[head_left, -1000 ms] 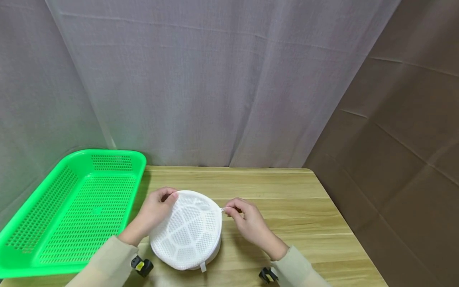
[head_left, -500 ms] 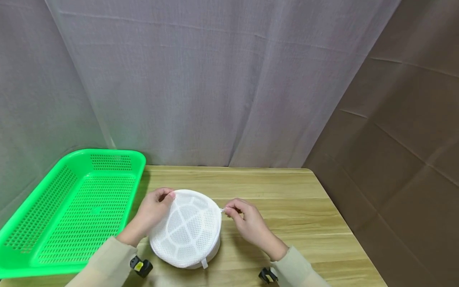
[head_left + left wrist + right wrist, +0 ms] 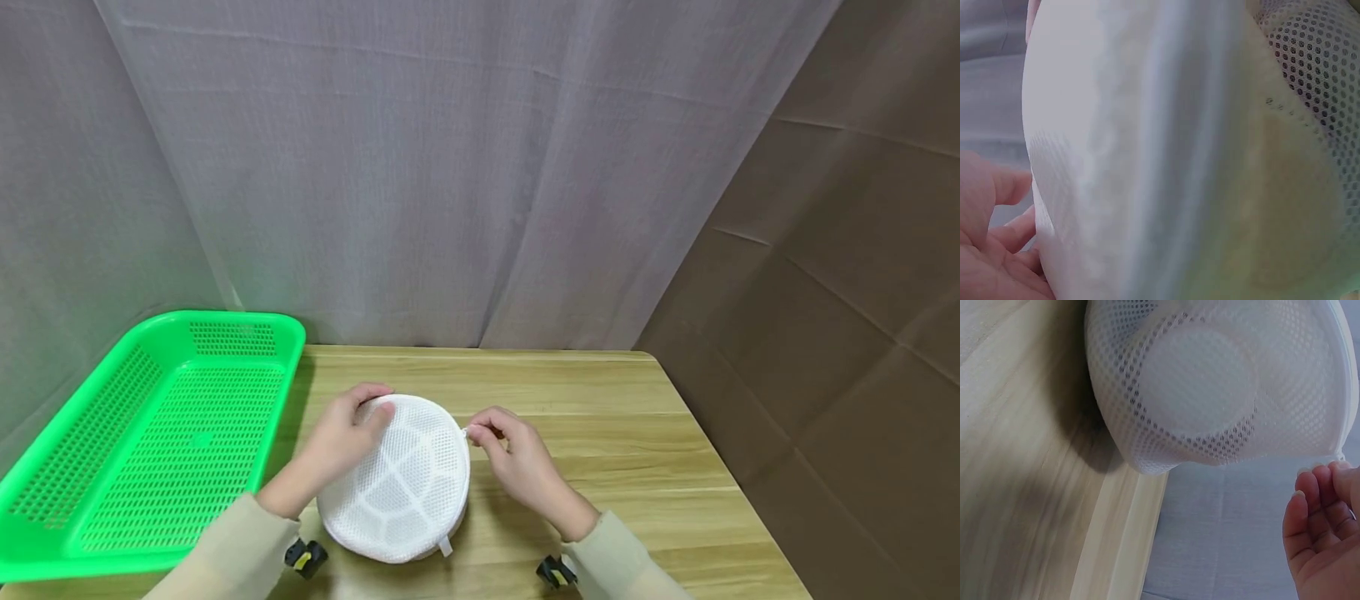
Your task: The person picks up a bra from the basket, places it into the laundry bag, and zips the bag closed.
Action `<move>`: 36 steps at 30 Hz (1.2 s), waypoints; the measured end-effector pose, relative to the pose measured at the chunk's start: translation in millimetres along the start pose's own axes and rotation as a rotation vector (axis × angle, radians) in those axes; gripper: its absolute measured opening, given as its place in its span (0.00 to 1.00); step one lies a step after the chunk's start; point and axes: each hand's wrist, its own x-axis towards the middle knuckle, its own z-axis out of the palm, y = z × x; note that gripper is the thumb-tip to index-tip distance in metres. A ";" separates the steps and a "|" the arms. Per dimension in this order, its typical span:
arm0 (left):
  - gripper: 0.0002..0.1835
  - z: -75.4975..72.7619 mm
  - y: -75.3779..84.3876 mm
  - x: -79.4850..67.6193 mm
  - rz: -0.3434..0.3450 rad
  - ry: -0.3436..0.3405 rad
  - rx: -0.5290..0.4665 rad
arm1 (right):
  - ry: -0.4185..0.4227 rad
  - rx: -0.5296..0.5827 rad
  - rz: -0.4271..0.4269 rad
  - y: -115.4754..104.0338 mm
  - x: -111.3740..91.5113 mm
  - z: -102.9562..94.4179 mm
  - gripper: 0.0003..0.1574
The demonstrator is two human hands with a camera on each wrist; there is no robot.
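A round white mesh laundry bag (image 3: 408,492) stands on the wooden table in the head view, its flat top ribbed with white bands. My left hand (image 3: 347,437) grips the far left of its rim, thumb on top and fingers over the outer side. At the right edge, my right hand (image 3: 521,460) pinches the small zipper pull (image 3: 464,432) between thumb and forefinger. A short white tag (image 3: 445,546) sticks out at the near right. Through the mesh (image 3: 1197,381) in the right wrist view, a pale round shape shows; I cannot tell what it is.
A large green plastic basket (image 3: 273,433) with slotted walls lies to the left, close to my left forearm. Wooden tabletop (image 3: 600,433) extends right of the bag. A grey curtain (image 3: 390,208) hangs behind, and a brown cloth (image 3: 847,333) covers the right side.
My left hand has shifted right along with the bag, which has turned slightly so its tag sits farther right. The right hand has stayed nearly in place on the zipper pull.
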 end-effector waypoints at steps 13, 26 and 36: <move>0.19 14.3 12.9 -5.5 0.104 -0.078 0.122 | -0.002 -0.003 -0.008 -3.0 1.9 0.9 0.06; 0.09 13.1 7.6 -5.0 0.077 -0.070 0.098 | -0.024 -0.009 0.019 0.0 0.1 -0.9 0.05; 0.07 11.2 4.8 -4.4 0.069 -0.048 0.121 | -0.028 -0.018 0.004 0.1 -1.7 -1.0 0.07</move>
